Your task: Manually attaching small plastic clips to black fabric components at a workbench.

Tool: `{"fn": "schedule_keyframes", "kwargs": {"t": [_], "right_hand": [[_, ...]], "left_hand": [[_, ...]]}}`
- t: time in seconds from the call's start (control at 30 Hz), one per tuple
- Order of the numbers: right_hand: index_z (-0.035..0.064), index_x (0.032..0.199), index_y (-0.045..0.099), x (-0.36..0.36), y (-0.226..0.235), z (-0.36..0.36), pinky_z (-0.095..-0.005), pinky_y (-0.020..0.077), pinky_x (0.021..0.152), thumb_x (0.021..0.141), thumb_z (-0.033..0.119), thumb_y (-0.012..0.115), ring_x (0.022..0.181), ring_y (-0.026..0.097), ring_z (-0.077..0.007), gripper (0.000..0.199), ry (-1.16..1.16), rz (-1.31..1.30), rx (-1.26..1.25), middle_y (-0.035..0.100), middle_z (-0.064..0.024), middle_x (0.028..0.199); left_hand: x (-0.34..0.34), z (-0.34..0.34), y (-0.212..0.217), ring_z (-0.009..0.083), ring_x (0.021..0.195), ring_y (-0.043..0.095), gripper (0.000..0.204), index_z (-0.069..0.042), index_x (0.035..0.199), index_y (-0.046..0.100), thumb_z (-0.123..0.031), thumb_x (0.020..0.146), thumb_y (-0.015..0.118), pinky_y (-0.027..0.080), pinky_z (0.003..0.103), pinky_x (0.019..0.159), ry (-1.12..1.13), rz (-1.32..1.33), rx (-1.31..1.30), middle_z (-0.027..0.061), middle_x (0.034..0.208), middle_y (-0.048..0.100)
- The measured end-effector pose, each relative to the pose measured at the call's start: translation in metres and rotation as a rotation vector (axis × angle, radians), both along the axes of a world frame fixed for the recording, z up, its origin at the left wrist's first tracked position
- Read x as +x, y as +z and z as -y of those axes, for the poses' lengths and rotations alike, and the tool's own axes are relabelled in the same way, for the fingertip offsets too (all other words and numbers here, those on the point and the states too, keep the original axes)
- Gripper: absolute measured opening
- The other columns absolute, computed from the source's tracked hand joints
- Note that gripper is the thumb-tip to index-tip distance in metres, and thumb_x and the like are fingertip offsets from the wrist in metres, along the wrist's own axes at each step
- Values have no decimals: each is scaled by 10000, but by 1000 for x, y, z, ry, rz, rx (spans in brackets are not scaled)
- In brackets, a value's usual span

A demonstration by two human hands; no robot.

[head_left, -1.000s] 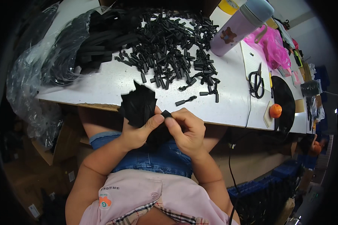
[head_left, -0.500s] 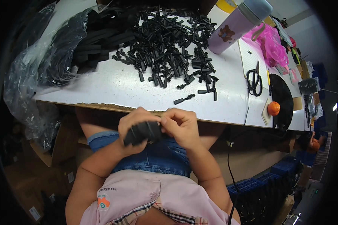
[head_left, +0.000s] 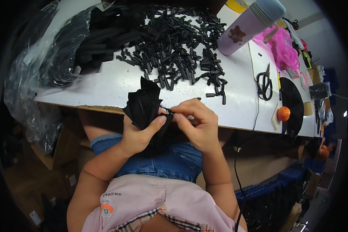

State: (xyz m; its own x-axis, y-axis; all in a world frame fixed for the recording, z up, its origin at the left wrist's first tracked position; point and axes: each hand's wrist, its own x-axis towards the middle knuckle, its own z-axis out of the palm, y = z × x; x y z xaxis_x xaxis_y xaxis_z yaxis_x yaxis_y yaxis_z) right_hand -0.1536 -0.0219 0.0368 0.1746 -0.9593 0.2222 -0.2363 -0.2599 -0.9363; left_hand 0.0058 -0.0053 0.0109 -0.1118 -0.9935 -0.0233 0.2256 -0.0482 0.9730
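My left hand [head_left: 138,136] is closed round a bundle of black fabric strips [head_left: 144,101], which fan upward above the thumb. My right hand [head_left: 199,123] pinches a small black zipper slider [head_left: 168,111] against the strip end beside my left thumb; its details are partly hidden by the fingers. Both hands are over my lap at the table's front edge. Beyond them lies a large heap of black zipper sliders with pull tabs [head_left: 170,50]. The tip of a loose one [head_left: 199,98] peeks out behind my right hand.
A clear plastic bag [head_left: 60,58] with black strips [head_left: 100,46] lies at left on the white table [head_left: 92,91]. At right are a lilac bottle [head_left: 243,33], a notepad [head_left: 256,58], black scissors [head_left: 264,86], an orange round object [head_left: 283,113] and a pink bag [head_left: 280,50]. A cable [head_left: 236,170] hangs down.
My left hand has turned the black bundle upright, so its ends now point up. My right hand has moved slightly right and up, and a small dark slider now shows at its fingertips.
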Motion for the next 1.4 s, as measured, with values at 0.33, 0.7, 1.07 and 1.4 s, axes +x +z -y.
{"fn": "schedule_keyframes", "kwargs": {"t": [0.33, 0.7, 1.07, 1.4], "right_hand": [[-3, 780, 587, -6, 3, -2, -234, 455, 581, 674, -65, 576, 691, 532, -170, 123, 103, 2, -105, 549, -78, 777], [3, 820, 593, 5, -9, -5, -238, 417, 551, 671, -48, 595, 644, 521, -158, 157, 61, -13, -173, 545, -75, 747], [-10, 822, 543, 18, -21, -14, -158, 358, 498, 766, 10, 584, 587, 454, -34, 73, 14, 634, 272, 515, 1, 703], [4, 766, 537, -3, -18, -6, -147, 290, 417, 762, 42, 598, 494, 394, -17, 72, 261, 717, 596, 498, 13, 633]], "left_hand": [[-4, 3, -1, 71, 686, 514, 159, 8, 882, 572, -21, 733, 620, 424, 198, 624, -43, 112, -162, 22, 792, 581], [-7, 3, 0, 84, 746, 530, 181, -4, 919, 579, -36, 747, 622, 435, 214, 676, 62, 40, -116, 26, 827, 583], [-5, 2, 5, 98, 793, 540, 198, 3, 950, 564, -47, 763, 601, 432, 224, 717, 52, 15, -161, 41, 860, 583], [1, 5, 8, 110, 819, 547, 205, 10, 961, 559, -9, 758, 580, 441, 235, 739, -152, -115, -10, 67, 890, 593]]}}
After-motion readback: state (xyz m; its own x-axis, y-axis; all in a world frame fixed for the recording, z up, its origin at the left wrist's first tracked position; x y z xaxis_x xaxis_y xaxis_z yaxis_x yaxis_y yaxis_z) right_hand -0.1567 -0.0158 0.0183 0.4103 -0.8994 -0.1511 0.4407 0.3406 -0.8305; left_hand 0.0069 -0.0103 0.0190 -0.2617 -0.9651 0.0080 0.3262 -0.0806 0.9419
